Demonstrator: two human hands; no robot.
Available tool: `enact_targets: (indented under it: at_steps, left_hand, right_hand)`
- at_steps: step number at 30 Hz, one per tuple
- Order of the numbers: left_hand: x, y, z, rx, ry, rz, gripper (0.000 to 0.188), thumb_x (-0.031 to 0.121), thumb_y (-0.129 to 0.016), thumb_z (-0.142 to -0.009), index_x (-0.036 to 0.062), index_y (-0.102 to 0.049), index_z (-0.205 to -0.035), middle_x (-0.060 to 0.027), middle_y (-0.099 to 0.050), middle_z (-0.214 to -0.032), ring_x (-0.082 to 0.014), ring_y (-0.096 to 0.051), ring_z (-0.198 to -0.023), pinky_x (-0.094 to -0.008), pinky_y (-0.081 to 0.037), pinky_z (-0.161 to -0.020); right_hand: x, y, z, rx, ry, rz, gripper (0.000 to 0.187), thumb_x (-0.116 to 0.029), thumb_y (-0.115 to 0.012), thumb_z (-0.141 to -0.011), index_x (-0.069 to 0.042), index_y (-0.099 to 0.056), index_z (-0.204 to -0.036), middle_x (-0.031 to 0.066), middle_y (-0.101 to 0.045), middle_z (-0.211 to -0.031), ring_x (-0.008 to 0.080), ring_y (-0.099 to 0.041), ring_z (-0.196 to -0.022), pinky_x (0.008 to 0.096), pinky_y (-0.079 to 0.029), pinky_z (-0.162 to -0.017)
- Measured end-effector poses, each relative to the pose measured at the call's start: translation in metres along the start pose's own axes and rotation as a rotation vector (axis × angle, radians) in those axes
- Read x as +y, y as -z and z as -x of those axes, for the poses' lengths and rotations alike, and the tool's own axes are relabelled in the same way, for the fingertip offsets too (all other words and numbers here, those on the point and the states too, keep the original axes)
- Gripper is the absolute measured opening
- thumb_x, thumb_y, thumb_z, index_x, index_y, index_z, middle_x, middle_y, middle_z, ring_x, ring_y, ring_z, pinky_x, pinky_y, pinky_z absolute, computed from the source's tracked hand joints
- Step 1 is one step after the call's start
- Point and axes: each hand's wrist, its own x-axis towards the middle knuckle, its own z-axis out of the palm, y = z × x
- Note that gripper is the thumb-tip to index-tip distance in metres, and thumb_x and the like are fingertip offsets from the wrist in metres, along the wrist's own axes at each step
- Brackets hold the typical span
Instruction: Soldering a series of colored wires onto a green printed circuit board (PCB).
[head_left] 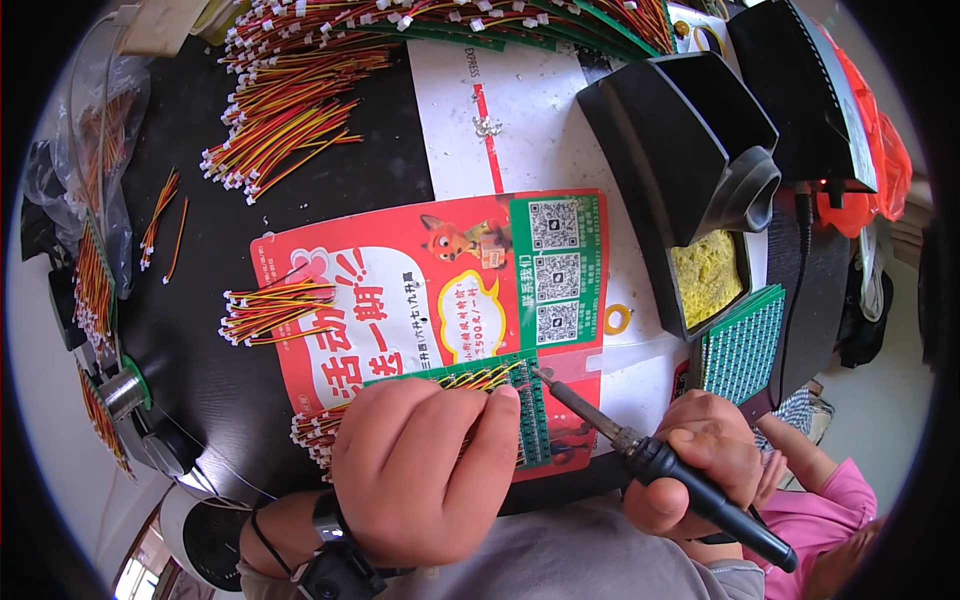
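My right hand (pixel 705 450) is wrapped round the black handle of a soldering iron (pixel 660 465). The iron's tip reaches up and left to the upper right edge of a green circuit board (pixel 535 425), where a row of solder pads runs. My left hand (pixel 425 470) is closed over the board, its fingertips together on the thin red, yellow and black wires (pixel 480 378) lying across it. Much of the board is hidden beneath this hand. White-plugged wire ends (pixel 315 430) stick out to its left. The board rests on a red printed sheet (pixel 400 220).
A bundle of wires (pixel 275 310) lies on the sheet, with larger piles (pixel 290 130) behind. At right stand a black iron holder with a yellow sponge (pixel 705 278), a stack of green boards (pixel 742 345) and a black box (pixel 800 95). A solder spool (pixel 125 392) sits left. A person in pink (pixel 830 500) is nearby.
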Motion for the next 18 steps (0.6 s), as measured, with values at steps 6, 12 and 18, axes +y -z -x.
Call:
enact_targets:
  at_steps: [6, 12, 18]
  left_hand:
    - [-0.0012, -0.0073, 0.0035, 0.037, 0.018, 0.009, 0.029, -0.012, -0.071, -0.066, -0.0068, -0.072, -0.094, -0.0122, -0.064, -0.081, -0.0273, -0.061, -0.065, -0.0351, -0.049, -0.055]
    - [-0.0032, -0.0088, 0.0049, 0.046, -0.005, -0.043, 0.02, 0.0, -0.074, -0.074, -0.0041, -0.073, -0.093, -0.0098, -0.064, -0.081, -0.0229, -0.063, -0.07, -0.0332, -0.053, -0.055]
    - [-0.003, -0.0089, 0.0053, 0.042, -0.006, -0.052, 0.021, 0.0, -0.073, -0.072, -0.0045, -0.072, -0.093, -0.0094, -0.064, -0.081, -0.0227, -0.063, -0.07, -0.0331, -0.053, -0.055]
  right_hand:
    - [0.0006, -0.0022, -0.0002, -0.011, -0.023, 0.048, 0.046, -0.044, -0.07, -0.094, -0.003, -0.053, -0.106, 0.0059, -0.054, -0.069, 0.0163, -0.054, -0.057, 0.0304, -0.045, -0.053]
    - [0.0015, -0.0058, -0.0003, 0.024, -0.033, 0.046, 0.045, -0.042, -0.07, -0.093, -0.002, -0.055, -0.103, 0.0051, -0.054, -0.066, 0.0163, -0.054, -0.055, 0.0304, -0.044, -0.052]
    - [0.0008, -0.0059, -0.0023, 0.025, -0.043, 0.053, 0.044, -0.042, -0.071, -0.093, -0.001, -0.055, -0.1, 0.0047, -0.055, -0.065, 0.0168, -0.055, -0.055, 0.0305, -0.045, -0.053]
